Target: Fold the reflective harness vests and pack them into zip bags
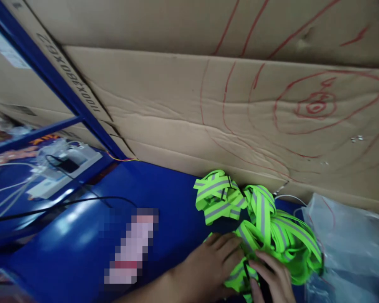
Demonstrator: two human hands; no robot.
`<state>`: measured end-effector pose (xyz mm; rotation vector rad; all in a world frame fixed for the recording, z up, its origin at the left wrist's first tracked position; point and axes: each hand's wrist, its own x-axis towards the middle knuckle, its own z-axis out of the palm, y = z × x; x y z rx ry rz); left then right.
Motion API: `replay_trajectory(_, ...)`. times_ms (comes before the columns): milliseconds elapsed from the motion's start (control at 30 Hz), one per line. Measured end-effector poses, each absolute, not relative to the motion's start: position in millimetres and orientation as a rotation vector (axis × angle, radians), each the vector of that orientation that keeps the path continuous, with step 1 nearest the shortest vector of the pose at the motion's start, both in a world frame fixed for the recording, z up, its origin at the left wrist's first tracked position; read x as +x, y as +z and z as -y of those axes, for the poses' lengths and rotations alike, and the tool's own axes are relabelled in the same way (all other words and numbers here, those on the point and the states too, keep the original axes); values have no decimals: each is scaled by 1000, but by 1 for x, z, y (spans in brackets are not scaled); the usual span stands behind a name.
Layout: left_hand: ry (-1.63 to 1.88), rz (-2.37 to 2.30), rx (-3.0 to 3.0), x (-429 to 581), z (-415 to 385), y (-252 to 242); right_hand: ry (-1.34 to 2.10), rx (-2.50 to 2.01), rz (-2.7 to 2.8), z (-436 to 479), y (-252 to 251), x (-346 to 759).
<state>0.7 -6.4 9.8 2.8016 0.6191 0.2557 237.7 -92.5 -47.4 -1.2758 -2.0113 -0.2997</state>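
A tangled pile of neon-green straps with grey reflective stripes (259, 214) lies on the blue table (82, 248) against a cardboard wall. My left hand (213, 263) rests on the near edge of the pile, fingers curled onto a strap. Just to its right, my right hand (271, 280) is partly cut off by the frame edge. Its fingers are closed around a strap and a small black part at the pile's front.
Large cardboard sheets (208, 105) with red marker scribbles stand behind the table. A crumpled clear plastic bag (350, 248) lies at the right. A white power strip (63, 168) and black cable (50, 206) sit at the left by a blue frame post (60, 84). A blurred-out patch (131, 248) lies mid-table.
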Motion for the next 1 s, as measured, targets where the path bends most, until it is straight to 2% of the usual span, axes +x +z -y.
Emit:
replay_trajectory(233, 231, -680, 2725, 6, 14, 15, 50, -1385, 2016, 103, -17, 224)
replay_trajectory(367, 333, -637, 2806, 6, 14, 15, 18, -1345, 2020, 105, -13, 222)
replay_trajectory(567, 669, -658, 2857, -1, 1, 12, -68, -1300, 1881, 113, -16, 220)
replay_trajectory(733, 384, -794, 2524, -3, 13, 30, 35, -1318, 1932, 114, -18, 223)
replay_trajectory(833, 220, -396, 2263, -4, 25, 47, 206, -1322, 2000, 111, -11, 229)
replay_trajectory(900, 259, -312, 2177, -6, 28, 51, 320, -1295, 2008, 108, -6, 231)
replay_trajectory(1000, 443, -568, 2338, -6, 22, 43, 420, -1135, 2000, 103, 0, 231)
